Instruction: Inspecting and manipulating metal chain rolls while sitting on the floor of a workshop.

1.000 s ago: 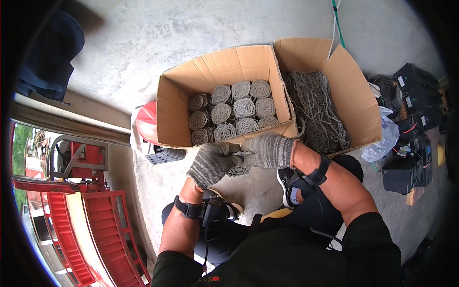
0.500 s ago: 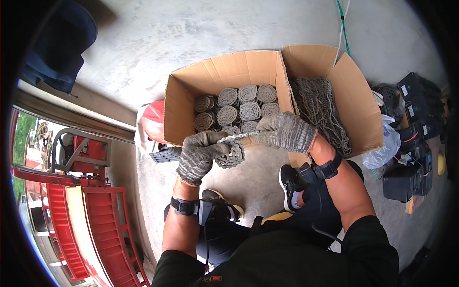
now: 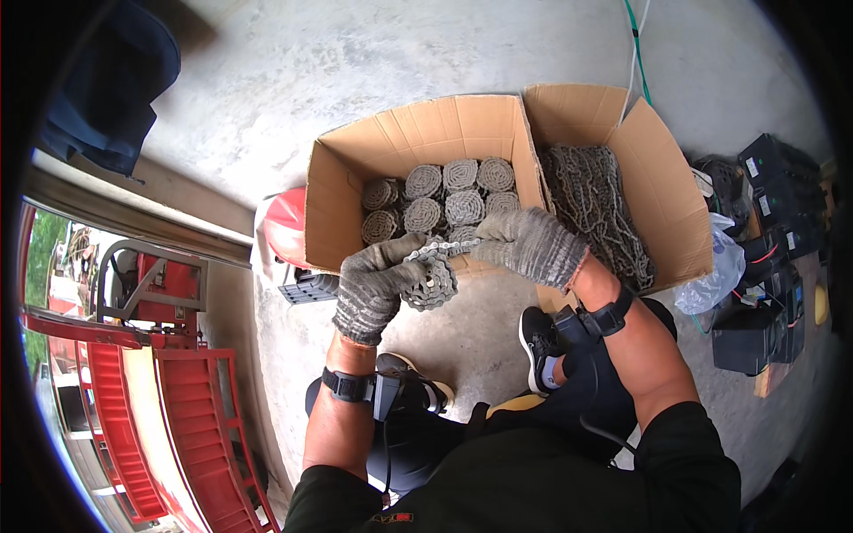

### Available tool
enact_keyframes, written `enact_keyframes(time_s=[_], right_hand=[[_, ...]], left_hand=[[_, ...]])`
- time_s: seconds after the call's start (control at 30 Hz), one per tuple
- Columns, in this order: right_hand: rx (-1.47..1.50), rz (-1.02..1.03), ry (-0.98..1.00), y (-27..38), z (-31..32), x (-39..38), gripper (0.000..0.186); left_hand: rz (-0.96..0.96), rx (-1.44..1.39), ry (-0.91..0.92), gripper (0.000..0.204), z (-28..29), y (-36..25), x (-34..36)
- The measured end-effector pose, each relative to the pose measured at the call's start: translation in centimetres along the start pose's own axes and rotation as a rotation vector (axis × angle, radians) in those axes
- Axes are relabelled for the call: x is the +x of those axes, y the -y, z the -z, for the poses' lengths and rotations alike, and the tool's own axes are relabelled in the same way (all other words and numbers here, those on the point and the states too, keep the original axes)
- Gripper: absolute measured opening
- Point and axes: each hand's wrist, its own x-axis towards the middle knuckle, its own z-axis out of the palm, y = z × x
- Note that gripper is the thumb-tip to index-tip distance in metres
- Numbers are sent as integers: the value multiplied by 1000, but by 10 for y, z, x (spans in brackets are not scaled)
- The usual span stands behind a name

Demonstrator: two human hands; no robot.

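A partly coiled metal roller chain (image 3: 430,286) hangs between my gloved hands, in front of the left cardboard box. My left hand (image 3: 375,286), in a grey knitted glove, is closed around the coil's left side. My right hand (image 3: 531,246), gloved alike, pinches the free end, which stretches as a short straight length from the coil. Beyond my hands, the left cardboard box (image 3: 418,124) holds several rolled chains (image 3: 464,207) standing side by side in rows. Loose, unrolled chains (image 3: 597,209) lie heaped in the right cardboard box (image 3: 662,191).
Black battery-like blocks (image 3: 755,333) and a clear plastic bag (image 3: 715,262) sit at the right. A red and white object (image 3: 286,222) stands left of the boxes. Red metal machinery (image 3: 191,400) fills the lower left. My shoes (image 3: 539,346) rest on the concrete floor below.
My left hand has shifted slightly right, toward my right hand. The stretched length of chain between them looks a little shorter, and both hands keep their hold.
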Motion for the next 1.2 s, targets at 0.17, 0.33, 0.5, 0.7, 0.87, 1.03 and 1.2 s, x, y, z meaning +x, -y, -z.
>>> enact_keyframes(time_s=[0.17,0.33,0.5,0.7,0.87,1.03,1.2], right_hand=[[78,10,-12,-10,-10,-3,28],[272,-332,302,11,-15,5,36],[438,-356,303,7,-21,2,36],[520,-361,346,15,-27,-2,36],[744,-414,390,10,-41,-5,37],[816,-327,348,18,-41,-5,29],[849,-334,281,17,-40,-3,27]], left_hand=[[37,-52,-20,37,-4,-2,2],[28,-150,-61,35,-4,8,4],[47,-280,-90,34,-10,7,5],[53,-363,-99,35,-15,11,4],[35,-337,-118,33,-15,10,3],[17,-340,-141,34,-24,9,2],[-49,-340,-152,35,-27,18,-1]])
